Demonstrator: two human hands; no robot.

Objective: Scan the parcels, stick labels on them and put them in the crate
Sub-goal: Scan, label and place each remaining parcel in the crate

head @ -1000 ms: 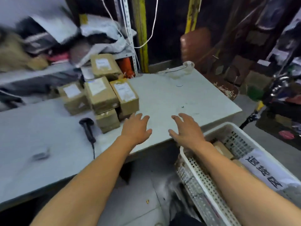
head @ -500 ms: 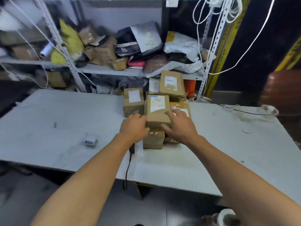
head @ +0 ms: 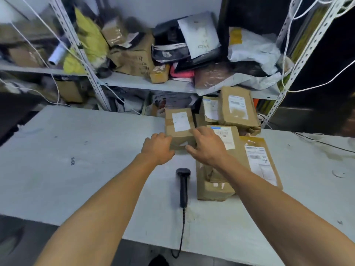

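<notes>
Left hand [head: 158,148] and right hand [head: 208,145] clasped the small brown cardboard parcel [head: 179,127], fingers curled round it. Pickup step; scanning with the black handheld scanner [head: 183,184] judged next.

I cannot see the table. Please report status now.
Left hand and right hand grip the cardboard parcel. Scanner lies untouched on table. Nothing blocking.

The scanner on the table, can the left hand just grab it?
Probably yes. The scanner lies bare on the table just below the left hand, with nothing over it, but that hand is now on a box.
</notes>
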